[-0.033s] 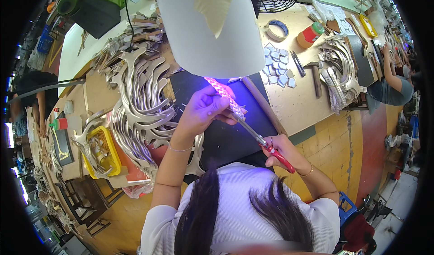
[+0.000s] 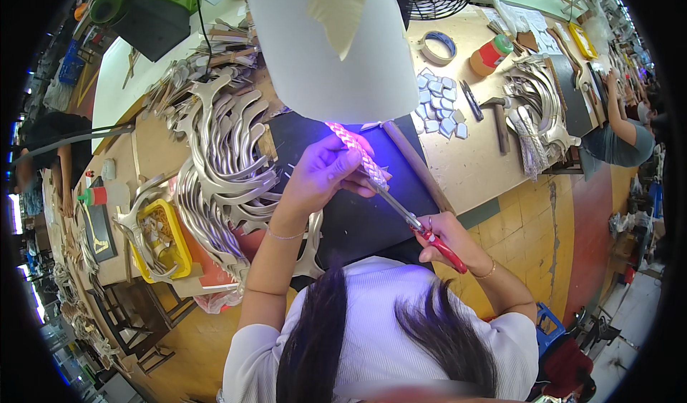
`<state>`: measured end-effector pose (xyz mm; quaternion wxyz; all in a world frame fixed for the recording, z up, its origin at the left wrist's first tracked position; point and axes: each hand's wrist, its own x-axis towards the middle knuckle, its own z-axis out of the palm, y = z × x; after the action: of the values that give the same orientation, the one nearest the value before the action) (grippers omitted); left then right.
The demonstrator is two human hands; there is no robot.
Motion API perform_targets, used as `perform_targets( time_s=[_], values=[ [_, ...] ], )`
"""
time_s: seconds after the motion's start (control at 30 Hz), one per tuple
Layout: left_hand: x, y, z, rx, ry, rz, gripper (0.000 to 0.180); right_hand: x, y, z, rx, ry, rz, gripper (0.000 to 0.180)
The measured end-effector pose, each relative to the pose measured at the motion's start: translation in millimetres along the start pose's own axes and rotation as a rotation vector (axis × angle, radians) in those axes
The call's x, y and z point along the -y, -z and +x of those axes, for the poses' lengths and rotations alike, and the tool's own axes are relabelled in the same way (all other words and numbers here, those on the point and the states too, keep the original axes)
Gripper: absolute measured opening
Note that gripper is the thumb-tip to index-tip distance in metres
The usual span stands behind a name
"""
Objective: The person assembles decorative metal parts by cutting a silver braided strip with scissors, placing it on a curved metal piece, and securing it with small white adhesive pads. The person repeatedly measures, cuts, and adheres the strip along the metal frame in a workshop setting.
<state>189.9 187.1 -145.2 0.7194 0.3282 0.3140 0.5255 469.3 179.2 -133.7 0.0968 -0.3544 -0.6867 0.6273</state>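
Observation:
My left hand (image 2: 325,168) pinches a braided strip (image 2: 356,149) just below the white lamp hood, where it glows pink and violet. In my closed right hand (image 2: 447,235) is a red-handled tool (image 2: 440,248) with long slim metal jaws. Whether it is scissors or long-nosed pliers I cannot make out. Its tips meet the strip's lower end beside my left fingers, which partly hide the strip. Beneath both hands lies a black mat (image 2: 358,220).
Curved metal frames (image 2: 225,145) are heaped left of the mat. A wooden bar (image 2: 418,167) lies along its right side. Farther right are small grey-blue plates (image 2: 438,104), a hammer (image 2: 501,124), a tape roll (image 2: 438,48) and a bottle (image 2: 491,55). The lamp hood (image 2: 336,81) hangs overhead.

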Motion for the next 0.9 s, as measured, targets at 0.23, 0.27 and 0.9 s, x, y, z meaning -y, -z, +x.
perform_targets(
  time_s=[0.23,0.27,0.9],
  values=[
    [-4,0,11,0.033,0.013,0.021,0.029,-5,-4,4,-0.079,-0.013,-0.078,0.074],
    [-4,0,11,0.036,0.017,0.018,0.029,-6,-5,4,-0.077,-0.020,-0.056,0.073],
    [26,24,15,-0.388,-0.079,0.256,0.016,-84,69,-36,-0.896,-0.407,-0.778,0.041]
  ],
)
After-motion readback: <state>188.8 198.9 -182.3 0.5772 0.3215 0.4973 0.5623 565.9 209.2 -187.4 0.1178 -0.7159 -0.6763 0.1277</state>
